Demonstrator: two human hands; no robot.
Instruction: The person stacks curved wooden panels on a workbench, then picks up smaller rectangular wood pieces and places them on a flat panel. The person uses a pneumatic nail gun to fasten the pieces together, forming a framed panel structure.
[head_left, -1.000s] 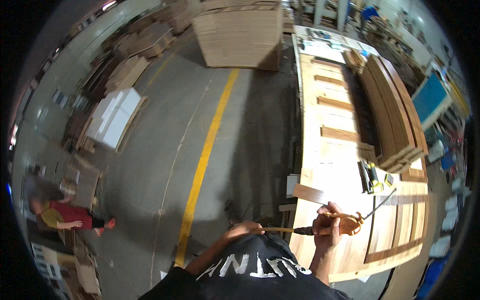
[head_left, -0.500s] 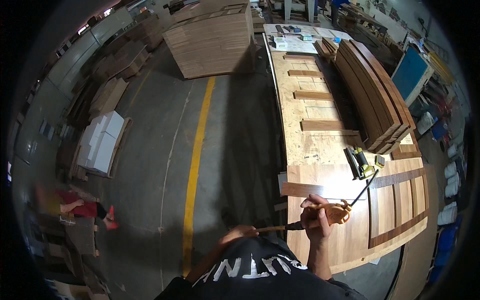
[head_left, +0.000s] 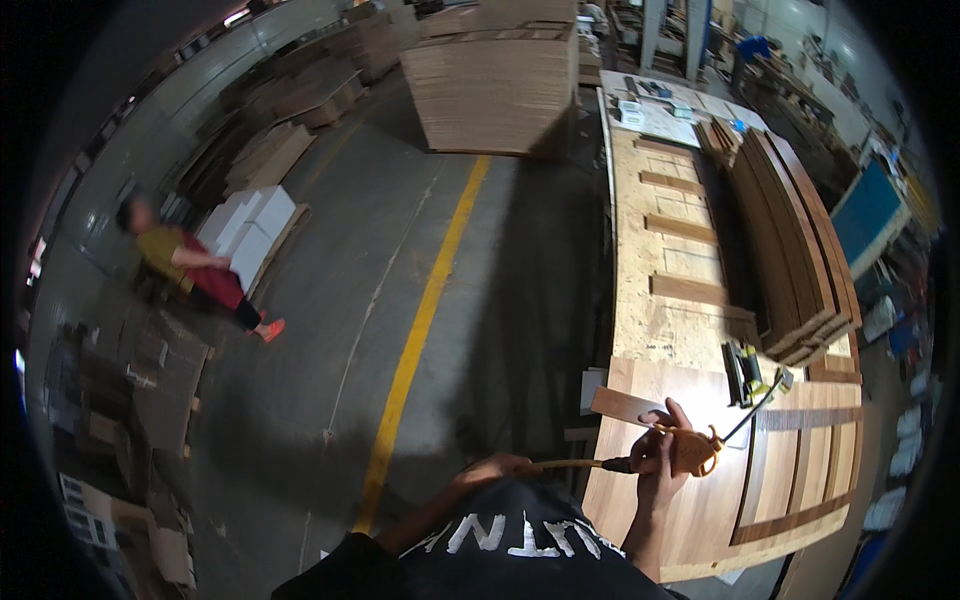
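Observation:
My right hand is closed around the orange body of what looks like an air blow gun. Its thin black nozzle slants up and away to the right. A yellow hose joins the gun through a black fitting and runs left across my front. My left hand is closed on that hose by my dark shirt. Beneath the gun lies a wood-grain panel, with a dark wooden strip beside my right hand. Slatted dark strips sit on the panel's right part.
A black and yellow-green nail gun lies beyond the panel. Long brown boards are stacked on the workbench, beside short wooden pieces. Stacked sheets stand ahead. A person is at the left, near white boxes.
The view has shifted, so the bench appears lower and farther right. The person at left now shows more fully. Both my hands keep their hold.

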